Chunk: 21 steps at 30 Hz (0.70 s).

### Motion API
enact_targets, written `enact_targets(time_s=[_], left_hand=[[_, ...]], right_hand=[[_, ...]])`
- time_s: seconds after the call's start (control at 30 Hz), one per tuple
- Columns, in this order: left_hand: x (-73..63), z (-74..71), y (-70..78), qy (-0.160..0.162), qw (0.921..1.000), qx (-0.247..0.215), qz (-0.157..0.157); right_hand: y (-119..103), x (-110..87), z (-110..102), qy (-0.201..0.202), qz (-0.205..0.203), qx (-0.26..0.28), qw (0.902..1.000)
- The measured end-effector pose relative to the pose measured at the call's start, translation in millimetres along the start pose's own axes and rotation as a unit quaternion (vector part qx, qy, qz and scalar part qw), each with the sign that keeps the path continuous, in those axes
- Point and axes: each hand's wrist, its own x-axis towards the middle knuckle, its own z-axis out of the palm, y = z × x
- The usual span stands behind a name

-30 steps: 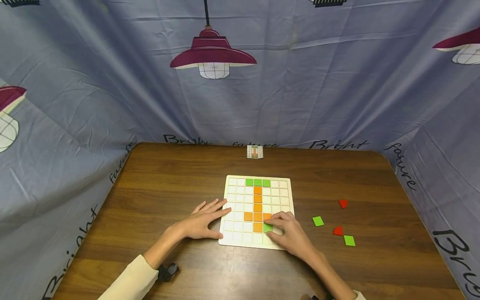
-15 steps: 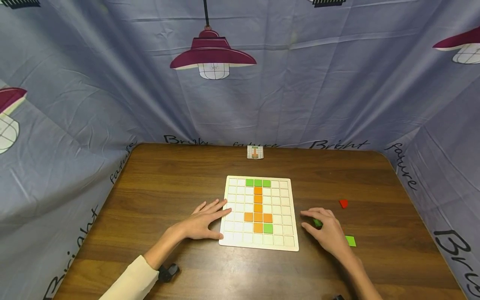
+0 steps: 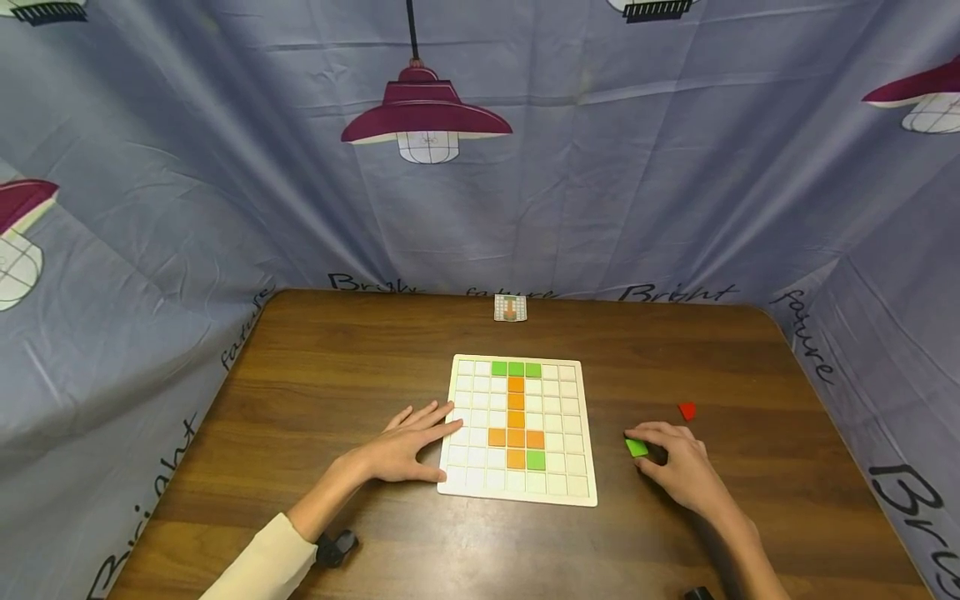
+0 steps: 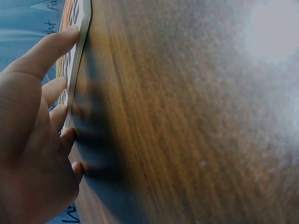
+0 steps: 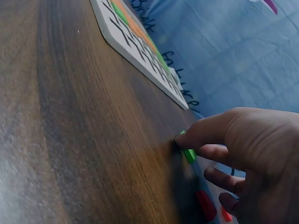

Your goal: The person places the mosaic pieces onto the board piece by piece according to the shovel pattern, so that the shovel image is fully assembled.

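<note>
My right hand [image 3: 681,468] is right of the board, pinching a green square tile [image 3: 636,447] between thumb and fingers, close to the tabletop. In the right wrist view the thumb tip touches the near edge of that tile [image 5: 188,154]. My left hand [image 3: 411,444] lies with spread fingers at the left edge of the white grid board [image 3: 465,477], fingertips on its rim and thumb near its lower left corner. On the board, green tiles [image 3: 516,369] line the top row, an orange column [image 3: 516,419] runs down the middle, and one green tile [image 3: 536,460] sits low beside it.
A red piece [image 3: 687,411] lies beyond my right hand; another red piece [image 5: 205,205] shows under the fingers in the right wrist view. A small pattern card [image 3: 510,308] is at the table's back edge, before a blue-grey curtain [image 3: 570,208].
My right hand has left the low green tile on the board and moved right to the loose green tile, now pinching it. The left hand stays at the board's left edge.
</note>
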Motion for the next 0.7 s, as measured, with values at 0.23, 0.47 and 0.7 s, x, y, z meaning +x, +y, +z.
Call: enact_targets(time_s=[0.23, 0.47, 0.7], left_hand=[[-0.8, 0.6, -0.3, 0.001, 1.0000, -0.002, 0.001], [-0.8, -0.8, 1.1, 0.000, 1.0000, -0.005, 0.000], [-0.7, -0.8, 2.0, 0.001, 1.0000, 0.000, 0.000]], right_hand=[[5.1, 1.3, 0.8, -0.002, 0.008, 0.002, 1.0000], [5.0, 2.5, 1.9, 0.005, 0.003, 0.016, 0.9999], [-7.3, 7.7, 8.6, 0.035, -0.030, 0.020, 0.9987]])
